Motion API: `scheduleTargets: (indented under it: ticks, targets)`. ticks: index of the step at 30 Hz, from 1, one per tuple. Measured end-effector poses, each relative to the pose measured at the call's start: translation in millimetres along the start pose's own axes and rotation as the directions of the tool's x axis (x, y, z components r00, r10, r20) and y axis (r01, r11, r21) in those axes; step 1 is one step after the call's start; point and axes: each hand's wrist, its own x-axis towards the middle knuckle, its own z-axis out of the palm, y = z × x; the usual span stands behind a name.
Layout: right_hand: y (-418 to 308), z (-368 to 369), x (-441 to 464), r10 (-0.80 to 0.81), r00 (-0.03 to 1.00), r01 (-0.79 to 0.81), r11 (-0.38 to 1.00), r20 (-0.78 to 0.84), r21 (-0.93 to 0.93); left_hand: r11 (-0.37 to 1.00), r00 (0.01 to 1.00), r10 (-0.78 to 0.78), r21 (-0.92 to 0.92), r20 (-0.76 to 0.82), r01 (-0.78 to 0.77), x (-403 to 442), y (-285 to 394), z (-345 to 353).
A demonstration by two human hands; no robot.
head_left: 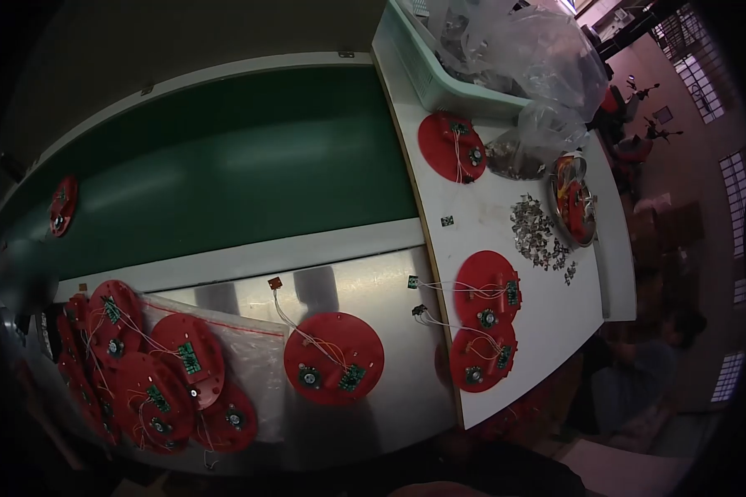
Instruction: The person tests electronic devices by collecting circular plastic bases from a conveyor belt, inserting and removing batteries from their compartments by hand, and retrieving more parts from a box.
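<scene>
Neither of my hands shows in the head view. A red disc (327, 331) with a green circuit board, wires and a round metal part lies on the metal worktop (406, 364). From it, wires run to a small brown board (275, 283). Two more discs, an upper one (481, 269) and a lower one (468, 352), touch on the white table (555, 315); their wires reach left to small green boards (413, 282). Several similar discs (141, 385) overlap in a pile on the left, partly over a clear plastic bag (253, 356).
A green conveyor belt (224, 157) carries one disc (65, 199). On the white table are another disc (435, 149), loose small metal pieces (532, 236), a round metal tray (590, 236) and a pale green basket (448, 87) with plastic bags. A person (638, 381) is at the right.
</scene>
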Motion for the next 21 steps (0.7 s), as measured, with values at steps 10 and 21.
scheduleTargets:
  ticks: [10,21]
  targets:
    - [38.0,-298.3,4.7,-0.067,0.987,0.117,0.925,-0.148,0.360,0.995,0.935,0.063,0.090,-0.349,-0.034,-80.5,-64.6,-43.8]
    - [-84.5,-253.0,-12.6,0.291,0.943,-0.317,0.635,0.162,0.704,0.994,0.850,0.084,0.103,-0.520,-0.035,-307.0,-87.6,-0.3]
